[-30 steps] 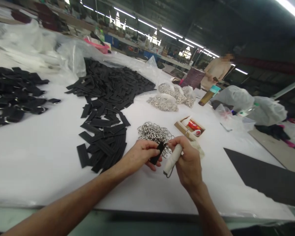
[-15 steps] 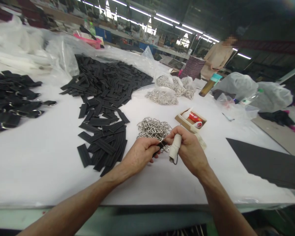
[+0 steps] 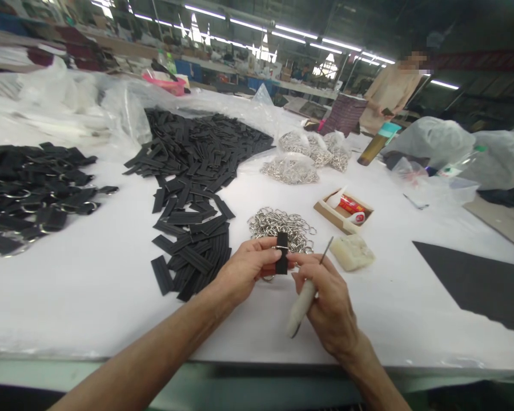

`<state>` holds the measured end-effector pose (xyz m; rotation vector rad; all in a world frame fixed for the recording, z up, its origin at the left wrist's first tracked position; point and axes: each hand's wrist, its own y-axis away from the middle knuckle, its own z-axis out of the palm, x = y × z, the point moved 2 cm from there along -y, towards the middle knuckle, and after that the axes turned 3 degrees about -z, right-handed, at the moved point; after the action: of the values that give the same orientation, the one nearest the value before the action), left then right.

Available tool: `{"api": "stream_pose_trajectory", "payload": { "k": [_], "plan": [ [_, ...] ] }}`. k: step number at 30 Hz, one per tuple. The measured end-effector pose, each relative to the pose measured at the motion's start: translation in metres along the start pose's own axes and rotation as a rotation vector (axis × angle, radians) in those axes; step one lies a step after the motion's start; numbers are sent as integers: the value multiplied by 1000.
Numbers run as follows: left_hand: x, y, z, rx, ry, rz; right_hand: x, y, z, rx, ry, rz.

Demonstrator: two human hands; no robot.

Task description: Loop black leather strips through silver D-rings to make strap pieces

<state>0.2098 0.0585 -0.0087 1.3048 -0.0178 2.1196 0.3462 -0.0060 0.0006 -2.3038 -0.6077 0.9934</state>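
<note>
In the head view, the left hand (image 3: 243,269) pinches a black strip (image 3: 281,265) with a metal ring (image 3: 282,247) across it, held upright above the table (image 3: 111,291), midway along its front edge. The right hand (image 3: 330,299) grasps a pale-handled tool (image 3: 302,308), thin tip upward, its fingertips at the strip's side. Loose rings (image 3: 274,221) lie just behind, farther from that edge; a yellowish block (image 3: 352,252) sits to their right, and piled black strips (image 3: 205,145) stretch toward the back edge.

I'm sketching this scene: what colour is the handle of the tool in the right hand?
The tool handle is off-white; the head view shows it best.
</note>
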Motion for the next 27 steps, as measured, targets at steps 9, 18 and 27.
{"api": "stream_pose_trajectory", "payload": {
  "k": [9,18,27],
  "plan": [
    [-5,-1,0,47,203,-82,-2,-12,9,34,120,-178],
    [-5,-1,1,102,211,-170,2,1,11,119,-132,119],
    [-9,-1,4,177,98,-38,-1,-2,18,279,-213,476]
  ]
}}
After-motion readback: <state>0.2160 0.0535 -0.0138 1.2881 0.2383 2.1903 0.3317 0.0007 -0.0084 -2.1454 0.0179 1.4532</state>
